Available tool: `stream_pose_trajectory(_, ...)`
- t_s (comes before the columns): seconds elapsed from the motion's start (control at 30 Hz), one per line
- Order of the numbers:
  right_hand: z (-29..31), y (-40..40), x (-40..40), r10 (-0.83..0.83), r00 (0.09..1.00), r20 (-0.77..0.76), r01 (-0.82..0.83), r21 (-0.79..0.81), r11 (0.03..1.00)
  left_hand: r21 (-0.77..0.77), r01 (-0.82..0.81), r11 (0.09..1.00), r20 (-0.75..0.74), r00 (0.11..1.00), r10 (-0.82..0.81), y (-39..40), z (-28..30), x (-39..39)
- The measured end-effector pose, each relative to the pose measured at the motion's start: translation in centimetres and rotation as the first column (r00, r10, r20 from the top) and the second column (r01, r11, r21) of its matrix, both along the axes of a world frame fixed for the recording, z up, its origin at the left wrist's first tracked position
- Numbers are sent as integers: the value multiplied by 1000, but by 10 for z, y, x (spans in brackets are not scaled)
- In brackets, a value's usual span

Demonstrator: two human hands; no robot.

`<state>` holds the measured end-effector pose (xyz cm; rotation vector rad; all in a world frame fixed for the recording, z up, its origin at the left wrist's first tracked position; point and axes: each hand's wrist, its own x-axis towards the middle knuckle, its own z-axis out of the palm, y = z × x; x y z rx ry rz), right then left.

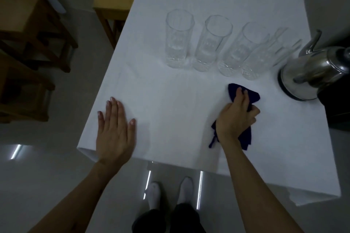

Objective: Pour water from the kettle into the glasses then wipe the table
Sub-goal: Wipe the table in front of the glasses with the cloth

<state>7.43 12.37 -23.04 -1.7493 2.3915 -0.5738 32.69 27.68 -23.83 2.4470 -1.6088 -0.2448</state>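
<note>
Several tall clear glasses stand in a row across the middle of the white table. A steel kettle sits at the right edge, spout pointing away. My right hand grips a dark blue cloth bunched against the tabletop, just in front of the rightmost glasses and left of the kettle. My left hand lies flat, fingers straight, on the table near its front left corner.
Wooden chairs and a wooden stool stand on the floor left of the table. A dark object sits at the right edge behind the kettle. My feet are below the table's front edge.
</note>
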Motion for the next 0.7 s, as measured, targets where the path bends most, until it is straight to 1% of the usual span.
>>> stream_pose_trajectory(0.07,1,-1,29,79,997,11,-79,8,997,-8,3,1000,-7,1000,-3,1,0,1)
stream_pose_trajectory(0.13,2,-1,55,193,981,17,-193,10,981,-14,-1,1000,-20,1000,0,0,1,1)
stream_pose_trajectory(0.2,3,-1,75,312,949,29,-313,22,949,-12,-3,1000,-21,1000,3,0,2,0)
stream_pose_trajectory(0.27,5,-1,89,444,894,53,-445,11,895,-5,-3,1000,-20,1000,3,1,2,1)
stream_pose_trajectory(0.3,5,-1,94,518,853,65,-519,0,855,-3,-4,1000,-22,1000,4,1,2,1)
stream_pose_trajectory(0.37,6,-1,102,670,736,99,-672,-22,741,-1,-4,1000,-37,999,4,1,2,1)
stream_pose_trajectory(0.47,8,6,98,862,489,136,-863,-67,501,-6,2,1000,-55,998,-3,1,1,1)
stream_pose_trajectory(0.53,7,16,85,940,333,80,-939,-63,338,-4,7,1000,-58,998,-7,2,1,2)
stream_pose_trajectory(0.57,6,22,76,962,270,32,-961,-58,271,-4,8,1000,-55,998,-9,2,0,3)
stream_pose_trajectory(0.6,5,26,66,975,222,-18,-974,-56,220,-3,9,1000,-49,999,-10,2,0,4)
stream_pose_trajectory(0.63,3,28,55,979,195,-62,-980,-59,192,-2,11,1000,-46,999,-11,2,0,4)
stream_pose_trajectory(0.67,2,28,43,976,197,-96,-979,-66,191,-3,11,1000,-48,999,-11,3,-1,4)
stream_pose_trajectory(0.7,1,27,31,966,231,-117,-972,-78,223,-5,11,1000,-51,999,-11,3,-1,4)
